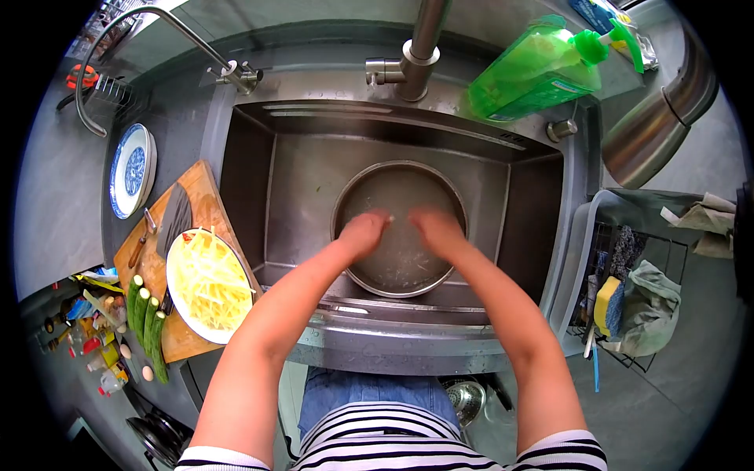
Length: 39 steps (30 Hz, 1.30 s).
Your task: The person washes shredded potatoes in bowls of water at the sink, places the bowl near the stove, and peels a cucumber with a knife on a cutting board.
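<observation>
Steel round basin (pixel 400 169) of cloudy water (pixel 399 253), surrounded by a rectangular grey metal sink (pixel 306 173) probably to catch splashes, with left hand (pixel 364 234) and right hand (pixel 438 232) at the basin's middle, fingers (pixel 380 217) too blurred to tell opening or hold.

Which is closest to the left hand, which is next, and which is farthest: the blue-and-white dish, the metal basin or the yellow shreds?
From the left hand, in the head view:
1. Metal basin: right at the hand, in the sink.
2. Yellow shreds: left, outside the sink.
3. Blue-and-white dish: farther left.
</observation>
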Each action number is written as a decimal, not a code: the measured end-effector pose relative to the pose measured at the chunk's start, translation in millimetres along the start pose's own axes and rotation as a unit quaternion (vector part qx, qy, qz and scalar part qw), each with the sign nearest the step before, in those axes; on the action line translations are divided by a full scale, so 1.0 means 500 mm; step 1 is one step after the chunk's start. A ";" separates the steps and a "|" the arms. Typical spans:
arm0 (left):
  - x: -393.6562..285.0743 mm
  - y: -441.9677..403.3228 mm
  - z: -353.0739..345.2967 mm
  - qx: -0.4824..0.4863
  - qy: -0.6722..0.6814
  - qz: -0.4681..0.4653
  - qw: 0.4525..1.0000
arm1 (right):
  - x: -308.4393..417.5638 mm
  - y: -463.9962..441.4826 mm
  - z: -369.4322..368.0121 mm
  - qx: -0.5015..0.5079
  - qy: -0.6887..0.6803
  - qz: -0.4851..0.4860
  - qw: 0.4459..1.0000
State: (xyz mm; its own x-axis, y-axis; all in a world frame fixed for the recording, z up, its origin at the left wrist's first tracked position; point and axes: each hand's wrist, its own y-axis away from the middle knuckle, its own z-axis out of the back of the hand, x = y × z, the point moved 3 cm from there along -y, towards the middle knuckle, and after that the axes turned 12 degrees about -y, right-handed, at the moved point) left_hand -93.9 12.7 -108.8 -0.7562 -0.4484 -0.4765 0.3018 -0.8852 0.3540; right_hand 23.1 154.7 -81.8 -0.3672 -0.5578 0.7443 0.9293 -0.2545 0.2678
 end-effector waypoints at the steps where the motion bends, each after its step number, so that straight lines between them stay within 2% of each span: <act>1: 0.011 -0.015 0.006 -0.043 0.011 -0.003 0.999 | -0.013 -0.015 0.007 0.016 0.039 -0.004 0.999; 2: 0.019 -0.026 0.009 -0.085 0.023 -0.006 0.996 | -0.027 -0.028 0.011 0.032 0.078 -0.009 0.996; 6: 0.037 -0.039 -0.043 0.081 -0.036 0.025 0.996 | -0.071 -0.050 -0.027 0.107 0.170 -0.058 0.978; 9: 0.042 -0.043 -0.102 0.154 -0.061 0.015 0.986 | -0.084 -0.038 -0.072 0.123 0.086 -0.132 0.980; 12: 0.027 -0.029 -0.136 0.201 -0.085 -0.014 0.976 | -0.095 0.001 -0.120 0.180 0.140 -0.124 0.966; 16: -0.019 0.002 -0.110 0.271 -0.097 -0.017 0.957 | -0.067 0.044 -0.148 0.261 0.112 -0.107 0.953; 17: -0.025 0.007 -0.105 0.284 -0.099 -0.010 0.954 | -0.054 0.056 -0.152 0.270 0.108 -0.095 0.952; 21: -0.010 0.018 -0.129 0.282 -0.141 -0.081 0.946 | -0.005 0.077 -0.153 0.296 0.067 -0.046 0.952; 24: -0.005 0.034 -0.139 0.255 -0.165 -0.102 0.947 | -0.013 0.079 -0.161 0.316 0.046 -0.061 0.946; 26: -0.025 0.047 -0.101 0.230 -0.188 -0.121 0.947 | -0.021 0.073 -0.152 0.291 0.006 -0.051 0.955; 27: -0.028 0.047 -0.094 0.251 -0.195 -0.105 0.942 | -0.019 0.070 -0.141 0.280 -0.013 -0.046 0.959; 30: -0.024 0.048 -0.088 0.287 -0.212 -0.078 0.931 | -0.026 0.036 -0.076 0.154 -0.037 -0.019 0.987; 32: -0.017 0.049 -0.089 0.280 -0.226 -0.094 0.928 | -0.036 0.010 -0.037 -0.093 -0.101 -0.055 0.989; 35: -0.023 0.048 -0.070 0.283 -0.307 -0.110 0.902 | -0.121 -0.071 -0.049 -0.100 -0.336 -0.181 0.919; 38: -0.016 0.044 -0.043 0.252 -0.396 -0.126 0.874 | -0.204 -0.132 -0.134 -0.069 -0.357 -0.284 0.887; 39: -0.010 0.040 -0.036 0.257 -0.400 -0.120 0.872 | -0.210 -0.144 -0.161 -0.093 -0.408 -0.288 0.862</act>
State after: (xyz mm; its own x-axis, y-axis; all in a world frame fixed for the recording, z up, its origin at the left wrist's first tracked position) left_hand -73.7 -5.2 -113.7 -0.9868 0.1529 0.0540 -0.0647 -0.6765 0.7336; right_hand -8.4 168.1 -228.5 -0.5442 0.4243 0.7237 0.5526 -0.4677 0.6898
